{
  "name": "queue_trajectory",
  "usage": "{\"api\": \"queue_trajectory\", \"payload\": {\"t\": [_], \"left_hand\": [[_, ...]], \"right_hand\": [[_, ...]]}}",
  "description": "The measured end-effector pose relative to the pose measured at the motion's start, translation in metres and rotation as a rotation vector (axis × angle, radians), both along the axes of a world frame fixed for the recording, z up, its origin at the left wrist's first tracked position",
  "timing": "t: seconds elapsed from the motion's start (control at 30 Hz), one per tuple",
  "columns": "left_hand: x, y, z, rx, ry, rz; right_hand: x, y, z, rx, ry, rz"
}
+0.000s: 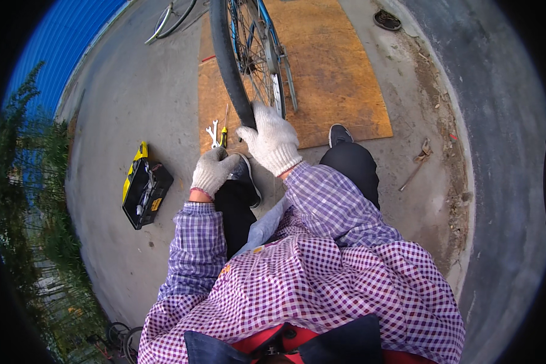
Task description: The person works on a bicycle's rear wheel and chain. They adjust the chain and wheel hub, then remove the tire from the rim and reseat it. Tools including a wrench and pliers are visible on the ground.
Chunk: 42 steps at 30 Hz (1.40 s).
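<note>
My right hand (270, 136), in a white knitted glove, is closed on the black tyre (229, 57) of an upright bicycle wheel, near its lower end. The spokes and rim (276, 91) show beside it, with blue frame parts behind. My left hand (212, 170), gloved too, is low by my shoe with its fingers curled; whether it holds anything is hidden. Just beyond it, silver open-ended wrenches (213, 133) and a yellow-and-black screwdriver (224, 136) lie on a worn plywood board (340, 73).
A black-and-yellow toolbox (148, 191) with tools sits open at left. A loose wheel (170, 24) lies at top left, a dark coiled object (387, 21) at top right. Debris and a stick (415, 164) line the right edge. Greenery, a blue wall and more bicycles (118, 340) stand left.
</note>
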<state>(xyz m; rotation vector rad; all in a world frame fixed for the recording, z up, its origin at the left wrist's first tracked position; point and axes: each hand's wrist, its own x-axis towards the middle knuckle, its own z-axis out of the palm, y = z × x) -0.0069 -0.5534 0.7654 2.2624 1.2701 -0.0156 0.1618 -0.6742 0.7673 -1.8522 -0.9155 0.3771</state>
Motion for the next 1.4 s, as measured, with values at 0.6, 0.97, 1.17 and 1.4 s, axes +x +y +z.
{"api": "queue_trajectory", "payload": {"t": [0.6, 0.97, 1.17, 1.4], "left_hand": [[0.035, -0.040, 0.045, -0.019, 0.032, 0.015], [-0.071, 0.071, -0.072, -0.099, 0.162, 0.060], [-0.121, 0.114, -0.111, -0.090, 0.183, 0.074], [-0.180, 0.151, -0.149, -0.051, 0.213, 0.107]], "right_hand": [[0.043, -0.036, 0.032, 0.000, 0.014, 0.018], [-0.051, 0.065, -0.084, -0.031, 0.015, 0.084], [-0.073, 0.079, -0.160, 0.107, 0.115, -0.099], [-0.085, 0.061, -0.296, -0.592, 0.210, -0.205]]}}
